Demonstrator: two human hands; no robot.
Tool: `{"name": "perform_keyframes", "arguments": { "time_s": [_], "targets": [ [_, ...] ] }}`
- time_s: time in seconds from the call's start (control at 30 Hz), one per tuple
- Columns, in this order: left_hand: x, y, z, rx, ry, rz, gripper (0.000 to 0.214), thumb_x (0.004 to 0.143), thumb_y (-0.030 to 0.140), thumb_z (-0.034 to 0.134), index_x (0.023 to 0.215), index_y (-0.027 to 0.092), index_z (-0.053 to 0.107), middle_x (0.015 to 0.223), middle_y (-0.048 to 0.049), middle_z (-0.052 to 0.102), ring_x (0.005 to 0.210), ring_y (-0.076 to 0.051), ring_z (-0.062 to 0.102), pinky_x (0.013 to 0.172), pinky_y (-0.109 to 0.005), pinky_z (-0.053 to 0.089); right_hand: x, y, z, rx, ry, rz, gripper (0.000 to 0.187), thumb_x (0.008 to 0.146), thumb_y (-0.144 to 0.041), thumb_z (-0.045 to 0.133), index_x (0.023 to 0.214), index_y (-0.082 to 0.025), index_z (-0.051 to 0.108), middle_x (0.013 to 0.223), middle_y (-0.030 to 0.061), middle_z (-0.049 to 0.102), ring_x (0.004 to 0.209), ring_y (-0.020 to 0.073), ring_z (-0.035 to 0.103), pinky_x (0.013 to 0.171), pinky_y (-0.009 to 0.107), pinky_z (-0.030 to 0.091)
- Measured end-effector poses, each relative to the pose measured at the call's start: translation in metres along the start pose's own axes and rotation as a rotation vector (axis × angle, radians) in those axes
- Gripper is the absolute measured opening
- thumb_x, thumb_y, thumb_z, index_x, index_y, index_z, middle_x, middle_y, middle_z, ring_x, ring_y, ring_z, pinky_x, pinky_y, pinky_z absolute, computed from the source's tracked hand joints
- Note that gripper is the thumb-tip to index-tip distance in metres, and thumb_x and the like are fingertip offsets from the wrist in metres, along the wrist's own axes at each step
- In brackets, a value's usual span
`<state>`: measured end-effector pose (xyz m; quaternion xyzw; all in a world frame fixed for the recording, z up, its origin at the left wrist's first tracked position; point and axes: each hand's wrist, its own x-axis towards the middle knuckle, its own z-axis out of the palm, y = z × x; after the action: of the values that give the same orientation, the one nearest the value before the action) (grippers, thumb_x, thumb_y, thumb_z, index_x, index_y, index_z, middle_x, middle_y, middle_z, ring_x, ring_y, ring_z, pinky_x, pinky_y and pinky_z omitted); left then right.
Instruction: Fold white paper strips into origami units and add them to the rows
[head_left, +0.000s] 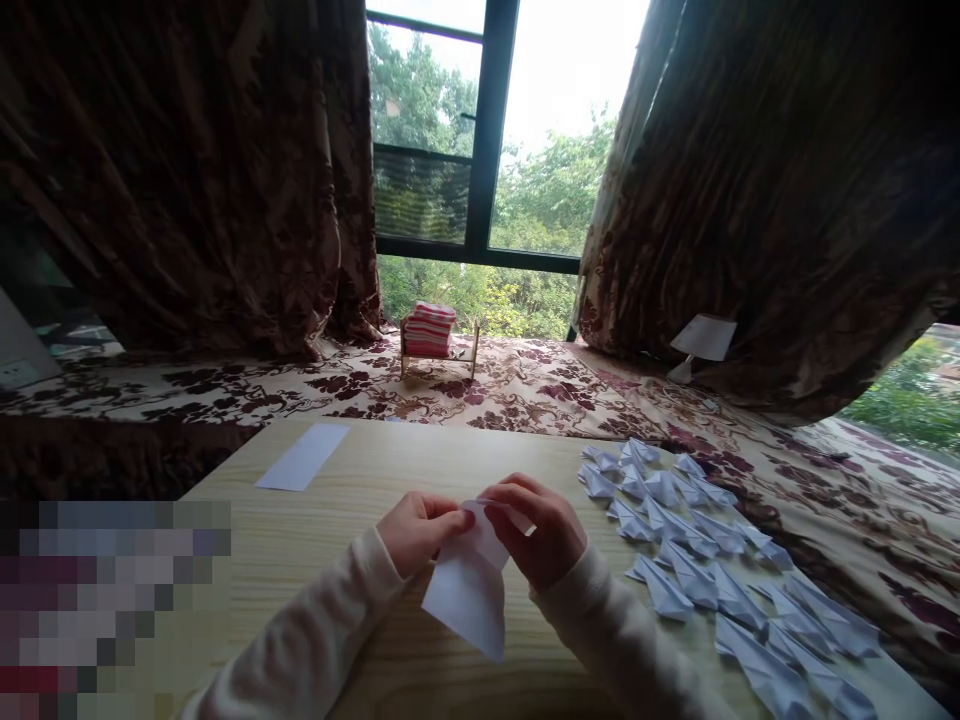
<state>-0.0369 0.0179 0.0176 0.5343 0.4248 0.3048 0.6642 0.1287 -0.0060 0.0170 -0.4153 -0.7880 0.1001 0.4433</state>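
A white sheet of paper (469, 585) is held up over the wooden table, its top end partly folded and its lower end hanging free. My left hand (420, 530) pinches the upper left edge between thumb and fingers. At the upper right, my right hand (544, 530) is closed on the folded part, with its fingers curled over the paper. The fingertips of both hands are close together at the top. A flat white paper strip (304, 457) lies on the table at the far left.
Several folded paper planes (690, 530) cover the right side of the table (360, 640). Behind it, a floral-covered ledge (525, 385) carries a small rack with folded striped cloths (430, 330) and a white lamp (705, 338). Patterned curtains (720, 180) flank the window.
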Motion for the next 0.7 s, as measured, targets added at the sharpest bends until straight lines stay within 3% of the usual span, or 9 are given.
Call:
{"name": "perform_keyframes", "arguments": {
  "time_s": [0.1,0.37,0.7],
  "targets": [
    [0.001,0.001,-0.003,0.015,0.001,-0.055,0.034,0.047,0.039,0.069,0.063,0.010,0.067,0.043,0.0030,0.052,0.041,-0.007,0.040,0.044,-0.021,0.026,-0.001,0.001,0.000,-0.082,0.023,-0.029,0.016,0.080,-0.018,0.046,0.083,-0.019,0.062,0.077,0.0040,0.060,0.068,0.0135,0.055,0.061,0.023,0.044],
    [-0.001,0.006,-0.004,0.002,0.045,-0.024,0.029,0.049,0.037,0.065,0.059,0.009,0.065,0.046,0.0011,0.055,0.044,-0.009,0.043,0.047,-0.022,0.029,-0.001,-0.005,-0.003,-0.270,0.065,-0.242,0.021,0.081,-0.013,0.042,0.079,-0.018,0.062,0.077,0.0063,0.058,0.072,0.0162,0.049,0.064,0.028,0.042],
    [-0.002,0.010,-0.006,-0.065,0.001,-0.027,0.022,0.052,0.032,0.059,0.057,0.011,0.063,0.043,0.0030,0.051,0.039,-0.008,0.039,0.041,-0.021,0.024,-0.001,-0.010,-0.004,-0.337,0.043,-0.297,0.024,0.082,-0.015,0.041,0.081,-0.018,0.065,0.076,0.0072,0.056,0.069,0.0163,0.046,0.061,0.028,0.040]
  ]
}}
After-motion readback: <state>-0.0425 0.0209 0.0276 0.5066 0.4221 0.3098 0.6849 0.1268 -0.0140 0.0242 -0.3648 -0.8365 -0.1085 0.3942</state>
